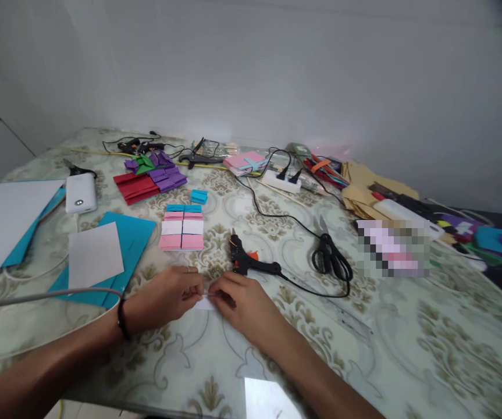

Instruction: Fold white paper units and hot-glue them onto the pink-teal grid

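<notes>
Between hands — paper, edges partly unclear

Patterned worktop, grey wall behind. Left side: white power bank, cable plugged in; small scissors just behind it, partly hidden. Back middle: white power strip with two black plugs; thin sticks beside it. Right: black-handled scissors lying flat; clear ruler nearer. Far right: crumpled tan paper, pixelated patch, contents unreadable.
</notes>
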Demonstrator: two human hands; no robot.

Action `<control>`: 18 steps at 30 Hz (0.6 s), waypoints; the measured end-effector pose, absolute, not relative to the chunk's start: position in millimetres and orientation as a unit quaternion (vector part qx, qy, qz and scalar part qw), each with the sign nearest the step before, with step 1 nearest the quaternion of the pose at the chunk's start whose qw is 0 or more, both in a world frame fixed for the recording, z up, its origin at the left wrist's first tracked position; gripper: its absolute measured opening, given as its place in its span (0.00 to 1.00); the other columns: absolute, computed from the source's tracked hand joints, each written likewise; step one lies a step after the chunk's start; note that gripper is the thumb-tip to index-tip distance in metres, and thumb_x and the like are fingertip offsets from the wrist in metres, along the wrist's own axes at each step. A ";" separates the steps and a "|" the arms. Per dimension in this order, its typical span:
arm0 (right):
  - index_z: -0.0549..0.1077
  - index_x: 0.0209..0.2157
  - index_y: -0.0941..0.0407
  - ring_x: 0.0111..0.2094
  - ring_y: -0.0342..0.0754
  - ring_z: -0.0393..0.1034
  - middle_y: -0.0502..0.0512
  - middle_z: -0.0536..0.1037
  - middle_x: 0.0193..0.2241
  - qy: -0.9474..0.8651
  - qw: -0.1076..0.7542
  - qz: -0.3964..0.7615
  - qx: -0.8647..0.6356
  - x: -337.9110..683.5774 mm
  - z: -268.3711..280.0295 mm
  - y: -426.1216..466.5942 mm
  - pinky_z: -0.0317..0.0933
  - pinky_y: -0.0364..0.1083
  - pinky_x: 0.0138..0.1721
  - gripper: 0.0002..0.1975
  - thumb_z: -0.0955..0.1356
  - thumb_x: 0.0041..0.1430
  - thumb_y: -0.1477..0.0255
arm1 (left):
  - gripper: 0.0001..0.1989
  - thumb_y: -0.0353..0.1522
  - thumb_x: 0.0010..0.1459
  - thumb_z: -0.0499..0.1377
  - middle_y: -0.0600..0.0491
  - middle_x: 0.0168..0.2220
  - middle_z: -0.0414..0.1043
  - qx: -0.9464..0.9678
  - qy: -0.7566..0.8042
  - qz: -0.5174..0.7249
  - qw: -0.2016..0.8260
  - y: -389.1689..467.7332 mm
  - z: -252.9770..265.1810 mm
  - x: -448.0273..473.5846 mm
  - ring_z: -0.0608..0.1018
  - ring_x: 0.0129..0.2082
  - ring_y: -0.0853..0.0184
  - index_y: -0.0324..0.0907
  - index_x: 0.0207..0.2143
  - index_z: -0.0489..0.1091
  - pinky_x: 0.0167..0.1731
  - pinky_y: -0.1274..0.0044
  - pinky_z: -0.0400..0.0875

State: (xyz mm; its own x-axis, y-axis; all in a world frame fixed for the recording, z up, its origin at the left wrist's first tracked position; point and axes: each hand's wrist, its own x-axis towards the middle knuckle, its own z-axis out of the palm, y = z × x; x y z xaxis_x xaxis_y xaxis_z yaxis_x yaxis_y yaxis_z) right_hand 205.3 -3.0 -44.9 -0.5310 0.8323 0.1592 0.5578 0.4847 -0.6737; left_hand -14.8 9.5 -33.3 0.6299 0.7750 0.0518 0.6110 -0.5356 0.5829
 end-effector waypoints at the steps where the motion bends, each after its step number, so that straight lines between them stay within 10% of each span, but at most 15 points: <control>1: 0.81 0.36 0.57 0.33 0.47 0.76 0.53 0.81 0.34 -0.829 0.246 0.283 -0.416 205.8 -45.1 -3.2 0.67 0.43 0.36 0.08 0.72 0.63 0.84 | 0.07 0.25 0.63 0.59 0.54 0.29 0.74 0.867 0.400 0.148 0.260 8.9 -33.4 -14.7 0.75 0.29 0.65 0.41 0.31 0.71 0.32 0.76 0.64; 18: 0.79 0.35 0.56 0.36 0.48 0.77 0.53 0.81 0.33 -0.859 0.205 0.259 -0.392 209.0 -46.7 -1.1 0.67 0.44 0.39 0.07 0.72 0.63 0.82 | 0.09 0.23 0.63 0.60 0.54 0.29 0.73 0.884 0.379 0.136 0.239 9.2 -35.3 -11.8 0.74 0.29 0.67 0.40 0.29 0.73 0.31 0.76 0.64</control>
